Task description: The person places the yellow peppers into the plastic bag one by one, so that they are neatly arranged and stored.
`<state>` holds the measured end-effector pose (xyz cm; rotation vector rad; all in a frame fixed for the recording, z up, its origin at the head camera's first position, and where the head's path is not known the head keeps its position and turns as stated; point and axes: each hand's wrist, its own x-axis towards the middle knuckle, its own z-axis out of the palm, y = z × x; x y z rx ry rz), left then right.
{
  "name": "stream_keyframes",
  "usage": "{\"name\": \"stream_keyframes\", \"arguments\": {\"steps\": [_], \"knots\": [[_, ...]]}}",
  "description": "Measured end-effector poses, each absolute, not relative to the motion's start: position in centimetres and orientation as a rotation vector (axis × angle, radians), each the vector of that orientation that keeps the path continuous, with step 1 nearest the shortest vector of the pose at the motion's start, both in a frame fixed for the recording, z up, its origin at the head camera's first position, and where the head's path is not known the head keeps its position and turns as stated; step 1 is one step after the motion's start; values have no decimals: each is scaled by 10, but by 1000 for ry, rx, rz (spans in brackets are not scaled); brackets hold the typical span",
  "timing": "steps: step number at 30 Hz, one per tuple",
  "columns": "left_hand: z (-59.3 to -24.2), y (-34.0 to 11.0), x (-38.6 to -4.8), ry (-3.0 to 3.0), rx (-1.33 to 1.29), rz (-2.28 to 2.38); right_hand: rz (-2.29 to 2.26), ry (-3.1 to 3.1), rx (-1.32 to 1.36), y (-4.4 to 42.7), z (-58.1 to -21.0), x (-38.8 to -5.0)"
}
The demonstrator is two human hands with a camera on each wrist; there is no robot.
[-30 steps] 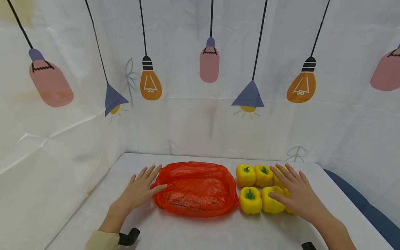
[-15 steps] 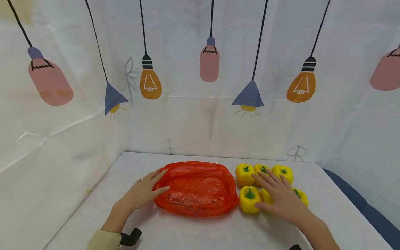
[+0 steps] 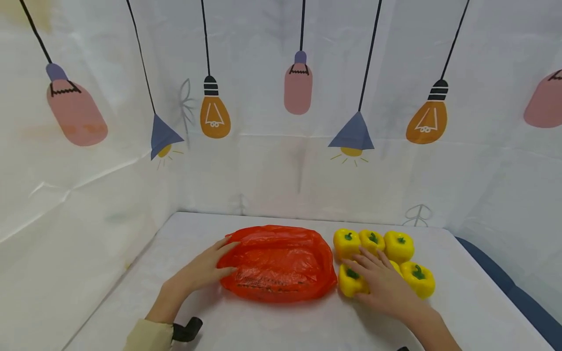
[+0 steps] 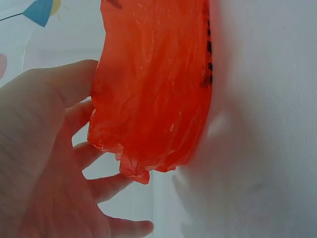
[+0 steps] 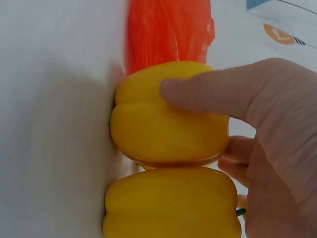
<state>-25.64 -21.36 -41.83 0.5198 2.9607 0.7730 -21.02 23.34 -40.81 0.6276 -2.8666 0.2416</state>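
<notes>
A crumpled red plastic bag [image 3: 278,263] lies on the white table, its contents hidden. My left hand [image 3: 199,270] is at its left end, fingers spread and relaxed; the left wrist view shows thumb and fingers around the bag's end [image 4: 153,99], and whether they touch it is unclear. Over the front-left yellow bell pepper [image 3: 347,286] is my right hand [image 3: 386,287], its fingers spread behind and above. In the right wrist view the thumb crosses the face of this bell pepper [image 5: 168,134], apparently without a firm grip.
Several more yellow bell peppers [image 3: 398,247] stand in two rows right of the bag, one partly covered by my right hand. White fabric [image 3: 272,180] printed with lamps hangs behind the table [image 3: 263,326]. Something dark blue [image 3: 496,278] sits beyond the right edge.
My right hand has come left and down from over the right-hand peppers to the front-left one. My left hand has shifted slightly right, closer over the bag's end. Bag and peppers stay in place.
</notes>
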Motion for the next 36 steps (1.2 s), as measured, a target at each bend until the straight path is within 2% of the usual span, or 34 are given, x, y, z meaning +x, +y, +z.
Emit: {"name": "stream_keyframes", "arguments": {"steps": [10, 26, 36], "knots": [[-415, -204, -251, 2926, 337, 802, 259, -2874, 618, 229, -406, -211], [-412, -203, -250, 2927, 412, 836, 361, -2652, 716, 214, -384, -217], [-413, -203, -250, 2927, 406, 856, 574, -2643, 814, 173, -378, -228]]}}
